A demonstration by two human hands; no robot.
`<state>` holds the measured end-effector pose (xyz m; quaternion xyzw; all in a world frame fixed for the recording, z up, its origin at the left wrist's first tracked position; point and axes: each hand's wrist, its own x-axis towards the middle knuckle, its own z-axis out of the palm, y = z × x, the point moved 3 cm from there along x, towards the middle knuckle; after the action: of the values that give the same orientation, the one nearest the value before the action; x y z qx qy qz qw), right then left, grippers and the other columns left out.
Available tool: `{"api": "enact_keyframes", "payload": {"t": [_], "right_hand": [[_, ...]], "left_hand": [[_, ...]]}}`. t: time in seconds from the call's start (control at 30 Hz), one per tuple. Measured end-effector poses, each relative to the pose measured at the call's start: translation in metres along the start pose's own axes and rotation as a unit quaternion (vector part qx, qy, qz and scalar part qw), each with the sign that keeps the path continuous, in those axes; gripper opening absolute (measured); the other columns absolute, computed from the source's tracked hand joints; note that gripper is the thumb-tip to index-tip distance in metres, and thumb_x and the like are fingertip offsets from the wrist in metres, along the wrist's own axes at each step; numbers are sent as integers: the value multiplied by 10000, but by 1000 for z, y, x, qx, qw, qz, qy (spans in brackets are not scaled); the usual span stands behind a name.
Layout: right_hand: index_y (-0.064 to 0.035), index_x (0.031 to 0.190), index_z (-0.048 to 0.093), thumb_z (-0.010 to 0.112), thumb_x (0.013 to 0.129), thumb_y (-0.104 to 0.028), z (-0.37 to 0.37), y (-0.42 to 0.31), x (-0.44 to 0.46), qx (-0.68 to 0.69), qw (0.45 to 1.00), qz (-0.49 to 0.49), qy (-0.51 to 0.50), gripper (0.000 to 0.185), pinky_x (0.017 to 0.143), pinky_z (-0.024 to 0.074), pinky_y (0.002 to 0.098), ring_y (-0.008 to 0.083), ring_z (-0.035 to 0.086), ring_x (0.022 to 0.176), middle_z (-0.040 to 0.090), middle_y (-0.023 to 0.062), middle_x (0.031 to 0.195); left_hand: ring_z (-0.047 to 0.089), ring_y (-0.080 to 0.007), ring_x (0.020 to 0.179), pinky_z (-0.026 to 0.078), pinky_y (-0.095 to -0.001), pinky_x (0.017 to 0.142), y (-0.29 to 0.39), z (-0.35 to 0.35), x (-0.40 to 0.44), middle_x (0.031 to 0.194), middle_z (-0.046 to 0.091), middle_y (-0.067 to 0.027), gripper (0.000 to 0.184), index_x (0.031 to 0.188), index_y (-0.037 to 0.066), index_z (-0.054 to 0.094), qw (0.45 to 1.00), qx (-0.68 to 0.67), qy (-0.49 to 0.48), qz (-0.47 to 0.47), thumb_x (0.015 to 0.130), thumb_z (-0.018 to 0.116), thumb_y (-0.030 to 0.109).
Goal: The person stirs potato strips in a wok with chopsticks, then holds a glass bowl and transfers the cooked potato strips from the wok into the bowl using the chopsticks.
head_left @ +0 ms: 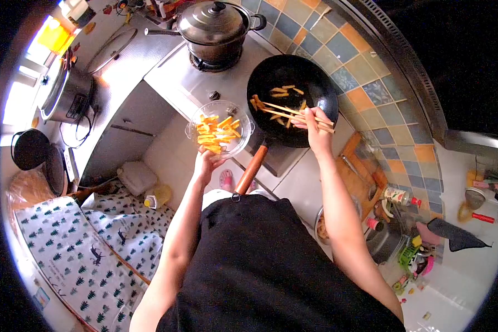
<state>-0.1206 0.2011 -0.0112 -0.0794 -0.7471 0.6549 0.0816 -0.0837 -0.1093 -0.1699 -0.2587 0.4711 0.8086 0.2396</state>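
My left hand (207, 164) is closed on the near rim of a clear bowl (244, 118), holding it left of the wok. Yellow fries (218, 134) lie heaped in that bowl. Over the black wok (265, 74), my right hand (317, 129) grips a pair of wooden chopsticks (285, 112). Their tips reach toward the wok's left inner side, beside a few browned fries (255, 103); whether they pinch any I cannot tell. Several more fries (283, 89) are spread across the wok's bottom. The wok's wooden handle (252, 170) points back toward my body.
A lidded steel pot (214, 32) stands on the far burner. A slow cooker (67, 91) sits on the left counter, near a patterned cloth cover (88, 260). To the right are a wooden board (355, 166), a bottle (398, 196) and a tiled wall (365, 83).
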Motion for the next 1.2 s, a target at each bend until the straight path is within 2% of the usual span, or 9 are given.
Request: {"api": "enact_keyframes", "payload": {"t": [0.33,0.63,0.73,1.2], "right_hand": [[38,913,530,451,969,-209,3,-5,-1,-12,1000,9,-1,265,635,564,264,218,676,743,634,142,852],[35,891,522,473,958,-193,2,-5,1,5,1000,6,-1,243,607,574,281,221,677,711,640,144,834],[52,916,532,445,971,-230,2,-6,1,-13,1000,18,-5,300,648,564,275,230,678,750,645,172,848],[24,883,522,465,964,-227,2,-7,3,0,1000,0,-9,269,621,564,269,205,673,722,644,145,826]], "left_hand": [[626,-223,930,552,-317,766,-2,-1,10,1113,583,-113,428,1241,83,395,999,-2,-51,7,813,414,88],[629,-220,922,553,-312,759,2,4,11,1112,586,-116,420,1242,84,396,998,-9,-61,3,823,405,77],[630,-221,920,553,-312,759,3,4,11,1110,588,-118,419,1247,85,391,998,-3,-59,0,829,399,72],[636,-243,921,561,-320,749,4,3,14,1129,579,-123,432,1254,89,383,999,-4,-52,2,822,393,82]]}}
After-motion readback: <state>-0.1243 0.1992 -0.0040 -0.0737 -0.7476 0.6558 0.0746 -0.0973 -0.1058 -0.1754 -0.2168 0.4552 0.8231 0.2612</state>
